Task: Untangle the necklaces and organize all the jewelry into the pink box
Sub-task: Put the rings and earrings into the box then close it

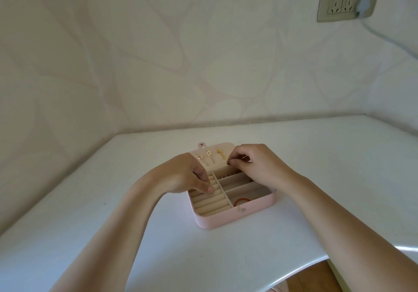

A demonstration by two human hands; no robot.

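Looking at pink box (217, 220) open on white table (113, 223), with lid (217, 146) folded flat behind and three earrings (208, 154) pinned to its lining. Red cord bracelet (242, 200) in front right compartment. Something beaded in back compartment (224, 175), too small to identify. No loose necklaces visible on the table, so probably late in the job.

Left hand (187, 174): fingers extended, fingertips (210, 188) pressing on ring rolls (210, 203), nothing visibly held. Likely just bracing the box.

Right hand (255, 165): fingers curled, thumb and index pinched at the lid's near edge on a small piece hidden under the fingertips. Can't tell what kind.

Failure modes from here:
- Losing the pinch: small piece down into the hinge gap or the back compartment, onto the beaded item. Re-tangle if it's a chain.
- Pushing into the lining too hard: lid flexing, pinned earrings shaken loose.
- Easing left-hand pressure mid-push: light box sliding on smooth table.
- Right wrist low over the middle compartments: snagging contents on withdrawal.
- Small metal bits (241, 210) on front wall: snap fitting or loose studs, can't tell. If loose, easy to knock off with a forearm.

Suggest keeping the left hand down and seating the piece slowly.
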